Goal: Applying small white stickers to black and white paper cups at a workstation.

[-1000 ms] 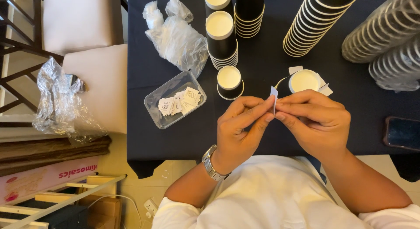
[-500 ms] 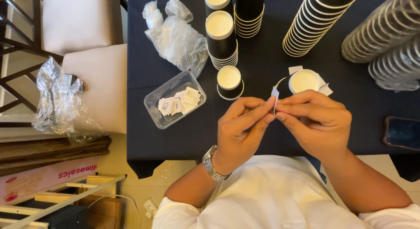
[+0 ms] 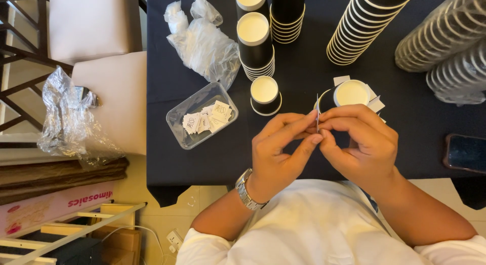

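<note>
Both hands meet over the near edge of the dark table: the left hand and the right hand pinch a small white sticker edge-on between thumbs and fingertips, closed on it together. Since a second ago almost nothing shifts; the sticker stays upright between the fingers, so the peeling appears not yet finished. Just behind the right hand lies a black paper cup on its side with white backing scraps around it. Left of it stands a single black cup, and beyond that a clear plastic tray of small white square labels. Stacks of black cups and crumpled clear wrap lie farther back.
</note>
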